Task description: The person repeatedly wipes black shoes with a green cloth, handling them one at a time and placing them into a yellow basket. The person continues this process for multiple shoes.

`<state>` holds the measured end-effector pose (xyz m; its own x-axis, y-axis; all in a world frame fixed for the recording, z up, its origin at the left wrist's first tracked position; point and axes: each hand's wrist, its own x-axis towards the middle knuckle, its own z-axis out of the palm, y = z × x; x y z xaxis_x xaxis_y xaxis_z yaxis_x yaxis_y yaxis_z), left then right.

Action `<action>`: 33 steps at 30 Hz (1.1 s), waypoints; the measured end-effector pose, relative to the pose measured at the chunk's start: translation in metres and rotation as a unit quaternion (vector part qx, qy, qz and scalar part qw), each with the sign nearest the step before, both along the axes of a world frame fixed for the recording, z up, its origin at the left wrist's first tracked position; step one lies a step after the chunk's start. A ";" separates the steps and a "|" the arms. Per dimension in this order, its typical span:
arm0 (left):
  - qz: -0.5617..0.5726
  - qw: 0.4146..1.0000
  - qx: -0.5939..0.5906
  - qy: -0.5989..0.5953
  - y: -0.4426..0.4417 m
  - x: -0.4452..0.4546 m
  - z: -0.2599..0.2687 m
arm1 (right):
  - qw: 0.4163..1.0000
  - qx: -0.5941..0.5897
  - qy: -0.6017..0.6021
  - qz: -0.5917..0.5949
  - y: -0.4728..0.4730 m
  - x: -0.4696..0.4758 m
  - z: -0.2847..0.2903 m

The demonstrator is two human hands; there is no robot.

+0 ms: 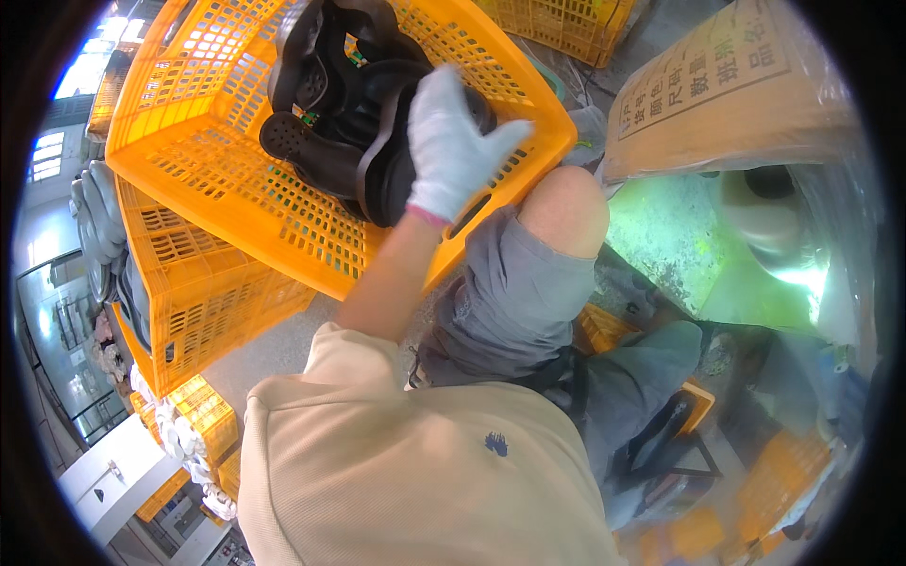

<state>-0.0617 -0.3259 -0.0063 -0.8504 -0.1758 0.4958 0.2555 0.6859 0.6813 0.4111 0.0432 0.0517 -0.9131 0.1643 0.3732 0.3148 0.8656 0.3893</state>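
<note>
My left hand (449, 148), in a white knit glove with a pink cuff, reaches into a large orange plastic basket (205, 159). Its fingers point away from me and its thumb stands well apart, near the basket's right wall. Under and beside the glove lies a heap of black moulded shoes (382, 152), several with round vent holes. Whether the palm touches the nearest shoe cannot be told, but no shoe is visibly gripped. My right hand is out of view, on the side where a greenish lit work area (658, 233) glows beyond my knees.
An orange crate (212, 304) with grey footwear (99, 219) stands to the left. A brown carton (722, 92) bearing writing, partly under clear plastic, is at upper right. Another orange crate (566, 25) is beyond the basket. Orange crates (202, 414) with white pieces stand at lower left.
</note>
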 end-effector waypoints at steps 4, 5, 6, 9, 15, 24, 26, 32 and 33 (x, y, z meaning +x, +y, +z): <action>-0.017 0.931 -0.219 -0.292 -0.072 -0.020 -0.046 | 0.982 -0.167 0.030 -0.087 0.025 0.007 -0.007; -0.058 0.947 -0.144 -0.282 -0.087 -0.025 -0.033 | 0.952 -0.173 -0.156 -0.200 0.020 -0.014 0.003; -0.041 0.972 -0.003 -0.232 -0.096 -0.023 -0.012 | 0.912 -0.176 -0.298 -0.221 0.013 -0.038 0.023; -0.046 0.954 0.276 -0.111 -0.104 -0.010 0.084 | 0.855 -0.502 -0.039 -0.121 -0.043 -0.134 0.061; -0.201 0.826 0.446 -0.280 0.036 0.105 0.136 | 0.783 -0.505 0.001 0.363 -0.118 -0.216 0.071; -0.342 0.481 0.573 -0.568 0.262 0.136 0.037 | 0.488 -0.820 0.253 -0.159 -0.058 -0.145 0.106; -0.342 0.516 0.577 -0.532 0.309 0.118 0.044 | 0.536 -0.786 0.295 -0.088 -0.057 -0.168 0.099; -0.430 0.643 0.443 -0.453 0.343 0.005 0.015 | 0.565 -0.793 0.227 -0.030 0.054 -0.300 0.057; -0.411 0.784 0.226 -0.407 0.330 -0.014 0.008 | 0.589 -0.777 0.201 -0.100 0.073 -0.323 0.048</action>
